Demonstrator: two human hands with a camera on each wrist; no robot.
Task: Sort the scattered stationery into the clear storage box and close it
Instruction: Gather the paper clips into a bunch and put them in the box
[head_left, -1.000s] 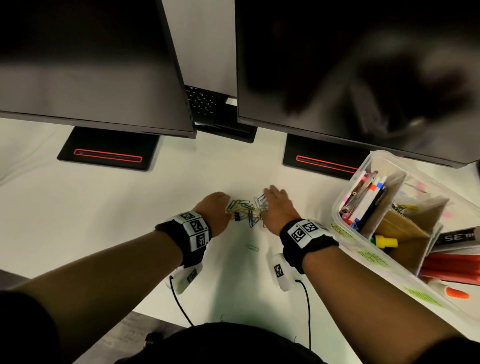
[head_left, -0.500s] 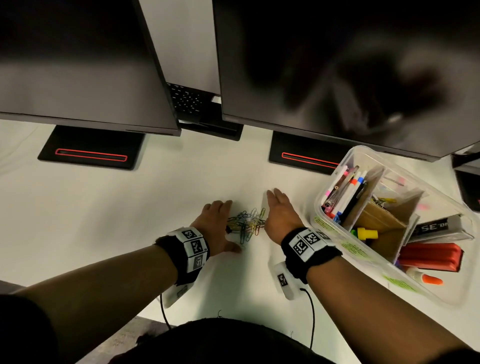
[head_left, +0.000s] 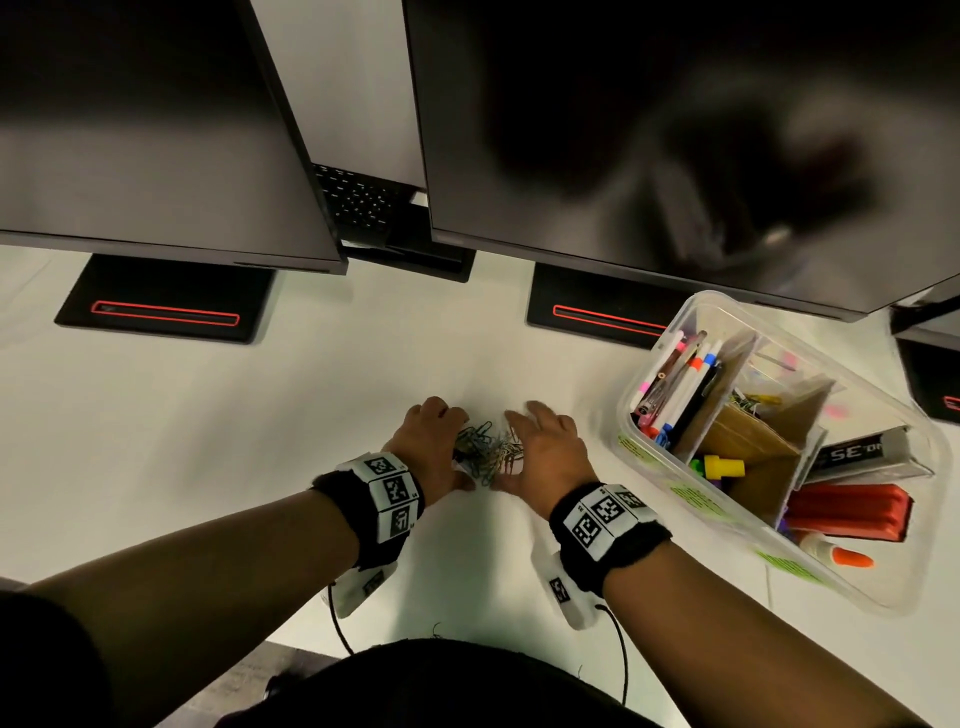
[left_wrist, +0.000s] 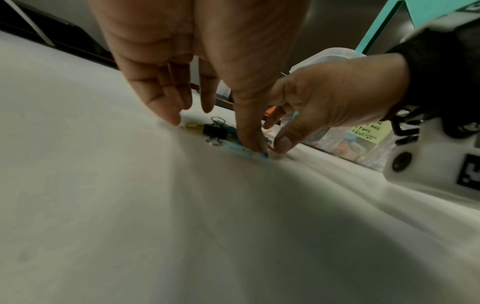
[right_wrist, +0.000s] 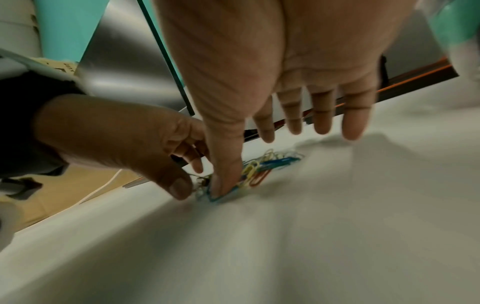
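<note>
1. A heap of coloured paper clips (head_left: 485, 449) lies on the white worktop (head_left: 218, 447), near the middle of the head view, with a black binder clip (left_wrist: 214, 131) among them (seen from the left wrist).
2. The left hand (head_left: 431, 441) sits at 9 o'clock of the heap, fingers relaxed and loosely bent, thumb tip down at the heap's near edge; it grips nothing.
3. The right hand (head_left: 545, 449) sits at 3 o'clock, fingers straight and spread, thumb pressed on a blue clip (right_wrist: 221, 196).
4. The clear storage box (head_left: 883, 587) stands open at 3 o'clock of the hands, well apart, holding markers (head_left: 680, 384), a red stapler (head_left: 852, 512) and a glue bottle (head_left: 836, 551).
5. Two dark monitors (head_left: 156, 130) rise at 12 o'clock.
</note>
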